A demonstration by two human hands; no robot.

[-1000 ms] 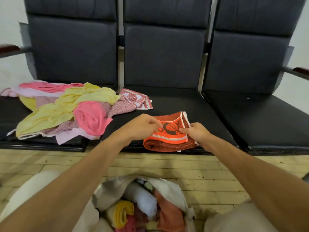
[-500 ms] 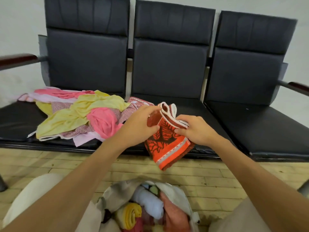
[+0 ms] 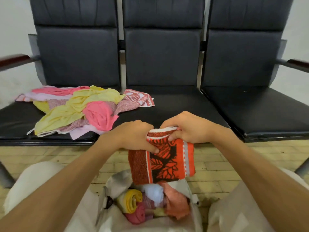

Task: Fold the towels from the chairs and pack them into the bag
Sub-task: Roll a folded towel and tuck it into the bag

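1. The left hand and the right hand are close together. Both are clamped on the top edge of a folded orange towel with a black leaf pattern, and the left thumb lies across its front.
2. The towel hangs from the hands in the air, in front of the middle seat's front edge and just above the open bag.
3. The pale bag sits low between the person's knees and holds rolled towels, among them a yellow roll and a pink roll.
4. A loose pile of towels in pink, yellow and lilac lies on the left seat and spills onto the middle one.
5. Three joined black chairs stand on a wood-plank floor.
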